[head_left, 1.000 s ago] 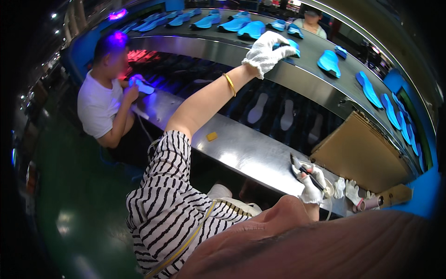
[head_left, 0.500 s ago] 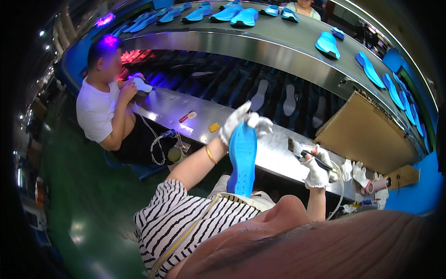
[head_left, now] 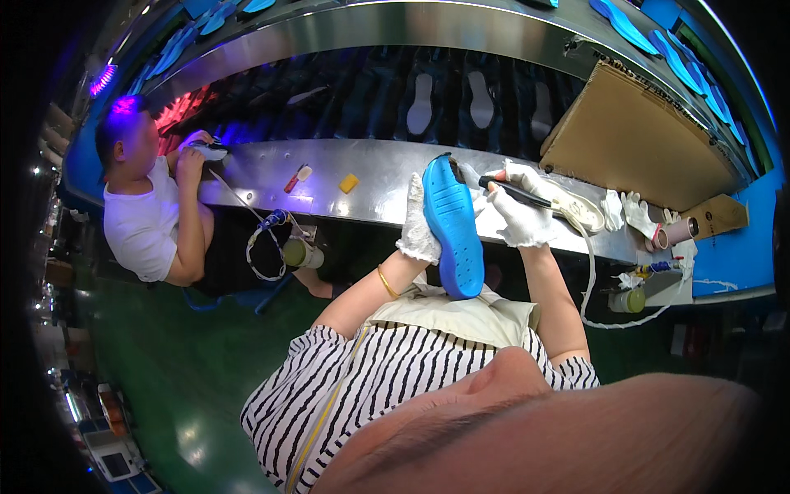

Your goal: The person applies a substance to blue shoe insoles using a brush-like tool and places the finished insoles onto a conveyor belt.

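Note:
In my gloved left hand (head_left: 418,226) is a blue shoe sole (head_left: 457,235), gripped along its left side and held upright in front of me. Its far tip leans over the metal bench edge, and its near end hangs by my apron. My gloved right hand (head_left: 524,216) is closed around a black-handled brush (head_left: 520,194) with a white hose (head_left: 589,284) trailing from it. The brush head is at the right edge of the sole's far end. Whether its bristles touch the sole, I cannot tell.
A yellow block (head_left: 349,183) and a small red tool (head_left: 292,179) lie on the metal bench (head_left: 329,154). White gloves (head_left: 638,216) and a cardboard sheet (head_left: 646,140) are at the right. A co-worker (head_left: 144,214) sits at the left. Blue soles (head_left: 625,26) lie on the conveyor beyond.
My right hand has brought the brush leftward to the sole's far end. My left hand has shifted to the sole's left side, and the sole now leans the other way. The view has tilted down.

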Available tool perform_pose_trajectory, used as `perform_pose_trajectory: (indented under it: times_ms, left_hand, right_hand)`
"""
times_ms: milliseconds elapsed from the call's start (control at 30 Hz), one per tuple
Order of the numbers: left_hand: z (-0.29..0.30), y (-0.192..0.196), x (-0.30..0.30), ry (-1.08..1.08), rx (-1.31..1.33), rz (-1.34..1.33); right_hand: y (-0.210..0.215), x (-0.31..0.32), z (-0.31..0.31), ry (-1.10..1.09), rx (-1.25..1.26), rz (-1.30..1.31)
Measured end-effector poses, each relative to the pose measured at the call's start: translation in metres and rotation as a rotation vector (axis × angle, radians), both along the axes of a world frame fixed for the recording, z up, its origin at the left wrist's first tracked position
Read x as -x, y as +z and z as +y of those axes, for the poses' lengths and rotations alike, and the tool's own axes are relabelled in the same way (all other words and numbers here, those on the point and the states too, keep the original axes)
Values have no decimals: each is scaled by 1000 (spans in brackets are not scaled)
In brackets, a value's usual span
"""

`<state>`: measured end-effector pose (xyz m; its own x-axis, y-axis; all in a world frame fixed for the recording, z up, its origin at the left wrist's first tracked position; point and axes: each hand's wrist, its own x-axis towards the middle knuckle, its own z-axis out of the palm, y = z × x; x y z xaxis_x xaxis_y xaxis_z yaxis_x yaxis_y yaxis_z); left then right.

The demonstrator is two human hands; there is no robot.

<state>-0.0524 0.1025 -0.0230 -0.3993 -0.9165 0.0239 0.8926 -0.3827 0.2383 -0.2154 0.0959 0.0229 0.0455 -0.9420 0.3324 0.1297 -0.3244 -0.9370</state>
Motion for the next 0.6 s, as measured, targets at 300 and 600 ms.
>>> perform_pose_trajectory:
  times_ms: [300, 600]
  left_hand:
    - [1, 3, 12, 137, -60, -243]
    - [-3, 2, -6, 121, -86, -315]
  right_hand:
    - [6, -15, 23, 78, -87, 58]
    - [4, -20, 33, 128, 79, 204]
